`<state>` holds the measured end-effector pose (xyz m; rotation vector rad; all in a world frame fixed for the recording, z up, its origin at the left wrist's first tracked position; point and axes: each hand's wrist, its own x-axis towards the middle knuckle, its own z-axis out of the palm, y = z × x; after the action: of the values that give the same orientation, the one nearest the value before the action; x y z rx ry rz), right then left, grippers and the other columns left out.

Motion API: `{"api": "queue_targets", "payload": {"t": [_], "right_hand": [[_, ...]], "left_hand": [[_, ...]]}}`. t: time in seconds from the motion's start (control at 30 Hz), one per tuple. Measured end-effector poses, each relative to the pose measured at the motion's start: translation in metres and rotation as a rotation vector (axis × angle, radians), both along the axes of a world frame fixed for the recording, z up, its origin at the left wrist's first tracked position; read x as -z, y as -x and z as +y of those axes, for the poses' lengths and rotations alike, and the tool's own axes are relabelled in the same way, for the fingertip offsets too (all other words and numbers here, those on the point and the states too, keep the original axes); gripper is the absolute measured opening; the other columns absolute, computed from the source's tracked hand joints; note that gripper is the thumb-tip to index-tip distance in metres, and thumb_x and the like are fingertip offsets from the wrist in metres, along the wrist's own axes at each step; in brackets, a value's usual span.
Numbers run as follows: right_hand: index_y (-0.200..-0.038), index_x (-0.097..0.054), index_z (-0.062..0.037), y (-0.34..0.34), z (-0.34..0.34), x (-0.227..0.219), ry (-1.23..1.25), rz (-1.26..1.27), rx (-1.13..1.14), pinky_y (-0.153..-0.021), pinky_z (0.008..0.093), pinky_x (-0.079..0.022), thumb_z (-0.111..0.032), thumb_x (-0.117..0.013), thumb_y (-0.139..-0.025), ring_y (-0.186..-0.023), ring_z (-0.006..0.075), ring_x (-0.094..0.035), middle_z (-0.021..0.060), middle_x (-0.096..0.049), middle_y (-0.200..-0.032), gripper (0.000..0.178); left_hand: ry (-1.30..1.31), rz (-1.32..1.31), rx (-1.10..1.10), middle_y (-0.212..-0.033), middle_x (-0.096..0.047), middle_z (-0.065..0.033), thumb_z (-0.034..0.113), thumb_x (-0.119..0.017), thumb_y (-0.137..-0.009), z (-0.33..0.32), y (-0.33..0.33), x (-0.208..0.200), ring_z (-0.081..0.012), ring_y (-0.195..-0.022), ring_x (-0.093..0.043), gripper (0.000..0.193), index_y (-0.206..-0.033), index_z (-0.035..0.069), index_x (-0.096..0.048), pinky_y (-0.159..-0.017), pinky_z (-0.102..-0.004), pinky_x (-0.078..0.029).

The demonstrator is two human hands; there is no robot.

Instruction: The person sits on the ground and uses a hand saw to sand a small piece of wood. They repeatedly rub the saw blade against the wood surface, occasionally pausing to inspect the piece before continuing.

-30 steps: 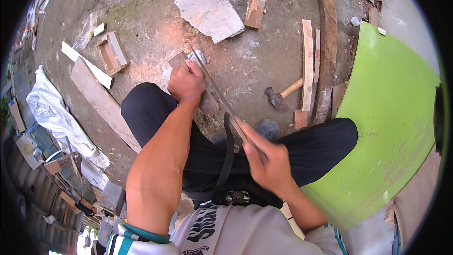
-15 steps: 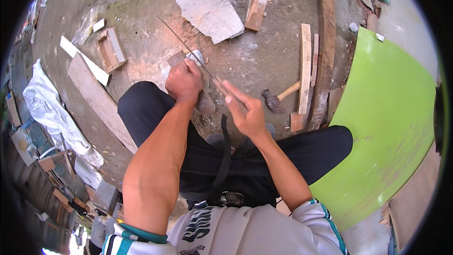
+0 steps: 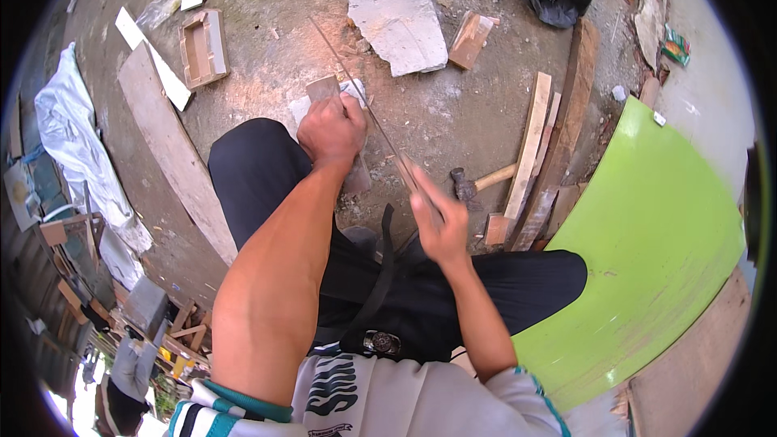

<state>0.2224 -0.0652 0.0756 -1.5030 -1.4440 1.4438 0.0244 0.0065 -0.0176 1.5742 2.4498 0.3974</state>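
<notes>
My left hand (image 3: 332,131) is closed over a short greyish-brown wooden board (image 3: 356,178), pressing it down between my knees. The board's far end shows past my knuckles, and a whitish block (image 3: 299,107) lies beneath it. My right hand (image 3: 439,222) grips the near end of a long, thin hand saw (image 3: 389,141), its handle mostly hidden by my fingers. The blade appears nearly edge-on, slanting away to the far left, and runs close along the right side of my left hand and the board. Whether its teeth touch the wood I cannot tell.
A hammer (image 3: 487,181) lies right of my hands beside wooden strips (image 3: 528,146) and a thick beam (image 3: 573,101). Ahead sit a flat pale stone slab (image 3: 396,24) and a wood block (image 3: 471,42). A hollowed wooden piece (image 3: 204,48) is at left, a green panel (image 3: 647,251) at right.
The view has shifted, so the ground things appear displaced. My right hand with the saw has drawn back toward me; my left hand keeps its hold on the board.
</notes>
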Motion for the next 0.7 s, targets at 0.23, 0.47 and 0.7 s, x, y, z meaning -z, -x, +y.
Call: {"api": "queue_targets", "payload": {"t": [0.23, 0.47, 0.7], "right_hand": [[-0.132, -0.064, 0.0042, -0.005, -0.03, -0.016, 0.018, 0.003, 0.038, -0.088, 0.0316, -0.055, -0.007, -0.065, -0.095, -0.106, 0.0271, -0.074, 0.0265, -0.071, -0.118, 0.039], [-0.132, -0.063, 0.0075, -0.028, -0.047, -0.026, 0.019, -0.034, -0.056, -0.093, 0.0324, -0.053, -0.008, -0.063, -0.096, -0.108, 0.0286, -0.073, 0.0271, -0.071, -0.119, 0.039], [-0.129, -0.065, 0.0059, 0.001, 0.005, 0.017, -0.025, -0.047, -0.058, -0.082, 0.0306, -0.057, -0.006, -0.066, -0.094, -0.103, 0.0295, -0.075, 0.0272, -0.071, -0.115, 0.037]], "left_hand": [[-0.105, 0.041, 0.047, -0.067, -0.067, -0.0134, 0.02, -0.06, -0.088, 0.0, 0.008, 0.0, -0.0338, -0.063, -0.066, 0.031, -0.061, 0.006, -0.065, -0.06, -0.0462, -0.053], [-0.102, 0.053, -0.004, -0.066, -0.067, -0.014, 0.021, -0.06, -0.088, -0.004, 0.007, 0.0, -0.0343, -0.063, -0.065, 0.032, -0.06, 0.006, -0.064, -0.058, -0.0472, -0.052], [0.048, 0.053, -0.131, -0.069, -0.068, -0.0163, 0.023, -0.059, -0.09, 0.008, 0.0, 0.0, -0.0357, -0.067, -0.067, 0.033, -0.063, 0.005, -0.065, -0.061, -0.0488, -0.053]]}}
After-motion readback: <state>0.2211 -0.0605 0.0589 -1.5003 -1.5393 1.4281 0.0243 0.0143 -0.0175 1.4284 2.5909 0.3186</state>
